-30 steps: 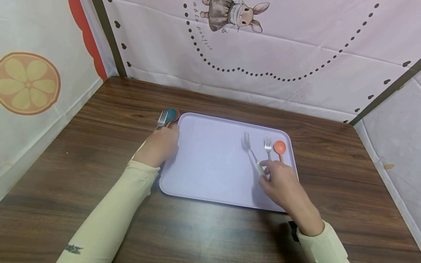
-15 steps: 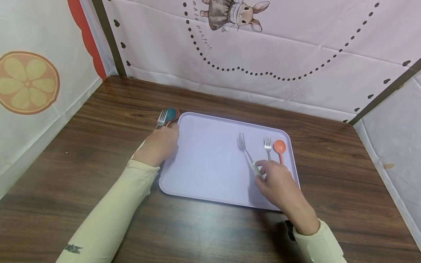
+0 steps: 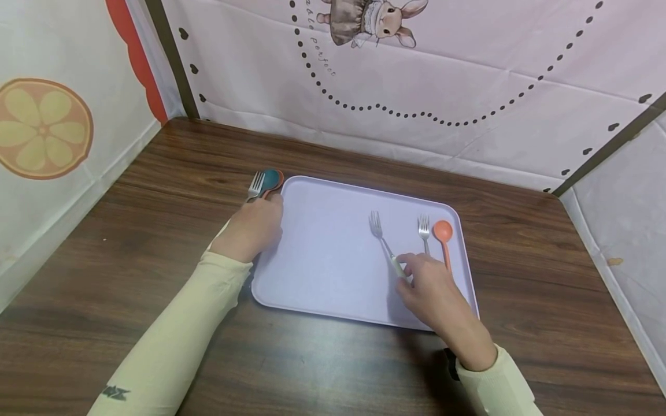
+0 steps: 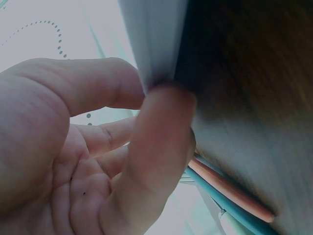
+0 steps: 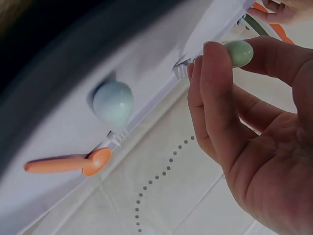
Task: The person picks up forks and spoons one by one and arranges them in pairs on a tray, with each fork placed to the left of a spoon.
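1. Handling the green-handled fork (image 3: 396, 265) should be easy: I judge it light, stiff and not fragile, though its glossy handle may be a little slippery.
2. The thicker part of the handle, away from the tines, seems the safest place to take hold.
3. It looks slender, with a silvery metal head and a pale green, shiny, rounded handle end.
4. It slants over the right half of the tray (image 3: 322, 254), tines toward the far edge; whether they touch it, I cannot tell.
5. The right hand (image 3: 432, 286) pinches this handle; the left hand (image 3: 252, 228) pinches the tray's left edge.
6. Closer to the right edge lie a second fork (image 3: 424, 227) and an orange spoon (image 3: 443, 232).
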Motion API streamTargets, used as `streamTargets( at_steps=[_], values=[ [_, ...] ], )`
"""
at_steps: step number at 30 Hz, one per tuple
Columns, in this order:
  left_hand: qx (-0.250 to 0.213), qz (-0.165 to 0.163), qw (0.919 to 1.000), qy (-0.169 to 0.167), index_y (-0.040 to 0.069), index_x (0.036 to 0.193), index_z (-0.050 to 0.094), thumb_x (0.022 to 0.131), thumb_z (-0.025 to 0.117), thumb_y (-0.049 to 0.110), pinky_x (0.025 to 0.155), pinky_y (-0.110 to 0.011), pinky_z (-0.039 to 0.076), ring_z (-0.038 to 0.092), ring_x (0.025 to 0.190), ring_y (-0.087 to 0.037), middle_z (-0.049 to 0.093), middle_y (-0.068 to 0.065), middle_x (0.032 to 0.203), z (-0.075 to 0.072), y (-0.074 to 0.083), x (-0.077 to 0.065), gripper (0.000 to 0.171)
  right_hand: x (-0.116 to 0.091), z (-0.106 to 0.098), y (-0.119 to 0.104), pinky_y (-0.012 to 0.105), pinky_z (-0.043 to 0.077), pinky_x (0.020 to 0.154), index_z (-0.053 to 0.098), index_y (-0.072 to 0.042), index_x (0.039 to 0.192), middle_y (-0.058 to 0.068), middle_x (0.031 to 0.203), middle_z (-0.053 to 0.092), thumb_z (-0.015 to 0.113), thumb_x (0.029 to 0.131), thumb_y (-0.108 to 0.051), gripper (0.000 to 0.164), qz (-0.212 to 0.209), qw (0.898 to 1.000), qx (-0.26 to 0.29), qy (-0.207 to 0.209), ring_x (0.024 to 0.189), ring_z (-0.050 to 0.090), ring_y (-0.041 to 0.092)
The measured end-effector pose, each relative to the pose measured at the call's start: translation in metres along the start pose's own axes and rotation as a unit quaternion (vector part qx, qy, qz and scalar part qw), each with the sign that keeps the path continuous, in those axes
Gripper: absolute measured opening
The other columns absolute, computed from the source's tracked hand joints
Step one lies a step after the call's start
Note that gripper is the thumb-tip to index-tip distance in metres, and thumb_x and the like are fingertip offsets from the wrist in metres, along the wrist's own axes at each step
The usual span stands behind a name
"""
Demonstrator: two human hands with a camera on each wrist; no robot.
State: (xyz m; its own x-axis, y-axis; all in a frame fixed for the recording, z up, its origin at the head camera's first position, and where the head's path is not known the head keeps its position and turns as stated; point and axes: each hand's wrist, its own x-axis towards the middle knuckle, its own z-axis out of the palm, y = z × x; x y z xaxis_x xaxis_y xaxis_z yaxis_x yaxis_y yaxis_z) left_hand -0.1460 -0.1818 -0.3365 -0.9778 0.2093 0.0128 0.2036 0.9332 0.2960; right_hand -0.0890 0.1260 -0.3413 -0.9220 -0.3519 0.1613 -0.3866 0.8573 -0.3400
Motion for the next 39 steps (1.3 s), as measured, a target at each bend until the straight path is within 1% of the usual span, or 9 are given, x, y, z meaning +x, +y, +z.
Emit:
streamTargets(
  at_steps=[5,12,18,21,27,30,34,36,39],
  values=[
    [0.0,-0.001,1.0,0.0,-0.004,0.092,0.046,0.083,0.045,0.0,0.055,-0.046,0.048,0.051,0.059,-0.03,0.051,-0.017,0.071,-0.001,0.0,-0.001,0.01,0.001,0.002,-0.004,0.031,0.048,0.054,0.065,0.001,0.098,0.009,0.076,0.06,0.065,0.073,-0.002,0.025,0.007,1.0,0.001,-0.012,0.063,0.052,0.016],
    [-0.001,-0.006,1.0,0.0,-0.003,0.091,0.045,0.082,0.046,0.0,0.056,-0.047,0.048,0.051,0.06,-0.03,0.051,-0.017,0.071,-0.003,-0.001,-0.001,0.009,0.002,0.007,-0.01,0.034,0.049,0.057,0.066,0.0,0.098,0.009,0.078,0.06,0.067,0.072,-0.003,0.026,0.009,1.0,-0.003,-0.013,0.067,0.054,0.018],
    [0.0,-0.007,1.0,0.002,-0.003,0.09,0.045,0.082,0.046,-0.001,0.055,-0.047,0.047,0.051,0.059,-0.031,0.051,-0.017,0.071,-0.003,-0.001,-0.001,0.008,0.003,0.012,-0.016,0.032,0.048,0.055,0.065,0.0,0.101,0.009,0.08,0.06,0.068,0.074,-0.004,0.027,0.023,0.999,-0.001,-0.027,0.068,0.052,0.017],
    [0.001,-0.004,1.0,0.005,-0.003,0.09,0.045,0.082,0.046,-0.001,0.055,-0.047,0.047,0.051,0.058,-0.031,0.051,-0.017,0.07,-0.002,-0.001,-0.001,0.008,0.004,0.016,-0.019,0.033,0.047,0.055,0.064,0.001,0.101,0.011,0.08,0.059,0.067,0.074,-0.004,0.027,0.018,0.999,-0.007,-0.026,0.067,0.05,0.018],
    [0.001,0.0,0.9999,0.01,-0.003,0.09,0.045,0.081,0.047,-0.001,0.055,-0.047,0.048,0.051,0.058,-0.03,0.051,-0.016,0.07,0.0,-0.002,-0.001,0.009,0.004,0.022,-0.022,0.038,0.047,0.058,0.061,0.005,0.101,0.014,0.079,0.058,0.066,0.074,-0.003,0.029,-0.006,0.999,-0.04,-0.013,0.068,0.051,0.023],
    [-0.002,-0.003,1.0,0.007,-0.002,0.09,0.045,0.082,0.047,0.0,0.055,-0.047,0.047,0.051,0.059,-0.03,0.051,-0.016,0.07,0.001,-0.002,-0.001,0.009,0.001,0.022,-0.022,0.036,0.046,0.057,0.06,0.003,0.104,0.01,0.075,0.055,0.068,0.075,-0.009,0.033,-0.001,0.999,-0.038,-0.017,0.067,0.048,0.022],
    [-0.004,-0.006,1.0,0.003,-0.002,0.09,0.045,0.082,0.046,0.0,0.056,-0.047,0.047,0.051,0.059,-0.031,0.051,-0.016,0.07,0.001,-0.002,0.0,0.008,-0.008,0.018,-0.021,0.033,0.042,0.054,0.059,-0.001,0.111,0.004,0.074,0.05,0.069,0.077,-0.021,0.04,0.021,0.998,-0.041,-0.037,0.063,0.044,0.018],
    [-0.001,-0.003,1.0,0.007,-0.002,0.09,0.045,0.082,0.046,0.0,0.056,-0.048,0.048,0.051,0.06,-0.031,0.051,-0.016,0.071,0.001,-0.002,0.001,0.008,-0.015,0.016,-0.021,0.032,0.041,0.052,0.06,-0.002,0.11,0.003,0.074,0.049,0.068,0.077,-0.022,0.039,0.025,0.997,-0.048,-0.047,0.062,0.043,0.017],
    [0.002,0.0,0.9999,0.011,-0.003,0.09,0.045,0.082,0.046,0.0,0.056,-0.049,0.048,0.052,0.06,-0.031,0.051,-0.017,0.07,0.002,-0.002,0.001,0.008,-0.022,0.015,-0.022,0.03,0.041,0.049,0.06,-0.005,0.108,0.001,0.074,0.05,0.067,0.078,-0.021,0.035,0.01,0.997,-0.057,-0.054,0.06,0.043,0.015]
  ],
)
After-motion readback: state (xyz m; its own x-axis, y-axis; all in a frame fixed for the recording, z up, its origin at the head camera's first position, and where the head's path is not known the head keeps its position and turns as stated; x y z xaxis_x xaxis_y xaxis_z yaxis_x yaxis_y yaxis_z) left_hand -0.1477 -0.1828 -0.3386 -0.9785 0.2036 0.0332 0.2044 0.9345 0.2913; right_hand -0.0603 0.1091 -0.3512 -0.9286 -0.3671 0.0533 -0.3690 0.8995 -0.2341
